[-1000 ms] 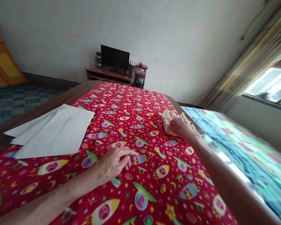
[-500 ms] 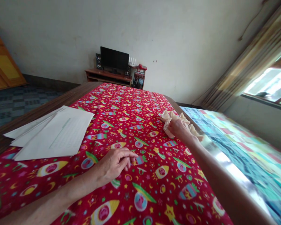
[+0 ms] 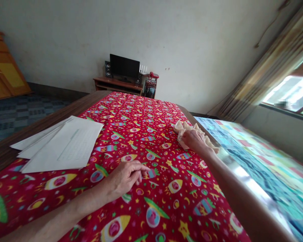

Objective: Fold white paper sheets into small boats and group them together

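Observation:
My left hand (image 3: 127, 176) lies on the red patterned cloth (image 3: 146, 208), fingers loosely extended with a slight curl, and nothing in it. Over by the right edge of the cloth is a cluster of cream-coloured folded paper pieces (image 3: 181, 125) with pointed tops. My right hand (image 3: 194, 139) reaches among them, its fingers closed on one of the pieces at the near left of the cluster. The fingertips and part of that piece are hidden behind the hand.
A fanned stack of white paper sheets (image 3: 75, 144) lies at the left of the cloth. A monitor (image 3: 124, 68) and speakers stand on a low desk (image 3: 116, 82) by the wall. A bed with a colourful cover (image 3: 242, 141) adjoins the right side.
The view has shifted slightly, so the papers and desk appear a little lower and further right. Both hands stay almost in the same place.

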Available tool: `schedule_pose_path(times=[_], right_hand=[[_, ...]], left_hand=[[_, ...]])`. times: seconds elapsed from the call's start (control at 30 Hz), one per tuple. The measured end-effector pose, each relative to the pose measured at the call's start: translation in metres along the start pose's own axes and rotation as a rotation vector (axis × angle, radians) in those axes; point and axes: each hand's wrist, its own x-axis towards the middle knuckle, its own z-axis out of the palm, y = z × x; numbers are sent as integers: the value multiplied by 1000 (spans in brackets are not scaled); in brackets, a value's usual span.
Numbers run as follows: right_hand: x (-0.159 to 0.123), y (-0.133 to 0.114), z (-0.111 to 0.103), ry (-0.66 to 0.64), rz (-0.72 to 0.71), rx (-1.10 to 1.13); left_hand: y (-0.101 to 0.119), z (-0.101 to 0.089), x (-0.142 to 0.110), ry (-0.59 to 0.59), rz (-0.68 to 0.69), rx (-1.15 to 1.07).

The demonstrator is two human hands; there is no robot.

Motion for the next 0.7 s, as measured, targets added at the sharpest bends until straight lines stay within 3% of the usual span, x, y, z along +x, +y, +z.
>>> schedule_pose_path(times=[0.4,0.7], right_hand=[[-3,3,3,6,6,6],[-17,-1,-18,58,-1,-8]], left_hand=[[-1,1,1,16,34,16],[-1,0,0,9,45,69]])
